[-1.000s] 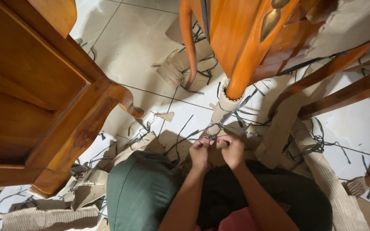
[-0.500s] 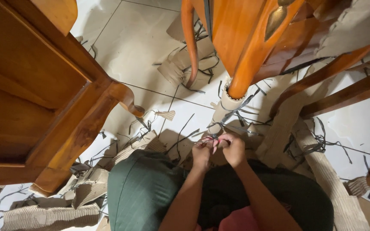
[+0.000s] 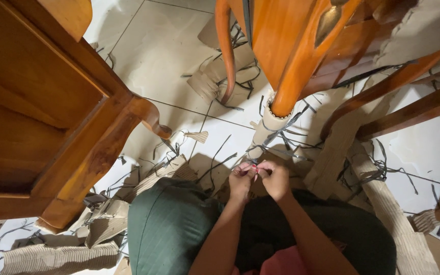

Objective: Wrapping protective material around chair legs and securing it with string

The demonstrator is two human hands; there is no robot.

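Head view: both hands (image 3: 258,178) pinch a thin grey strap (image 3: 276,147) (frayed).

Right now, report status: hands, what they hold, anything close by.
Left hand and right hand together, fingertips pinching a thin dark strap. Cardboard-wrapped table leg just ahead. Loose straps and cardboard wrap strewn on tile floor.

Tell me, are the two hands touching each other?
Touching. The head view shows the left hand and right hand with fingertips pressed together, no gap, above the knees.

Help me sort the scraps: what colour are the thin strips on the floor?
Dark grey to black strips, best seen in the head view against the pale floor.
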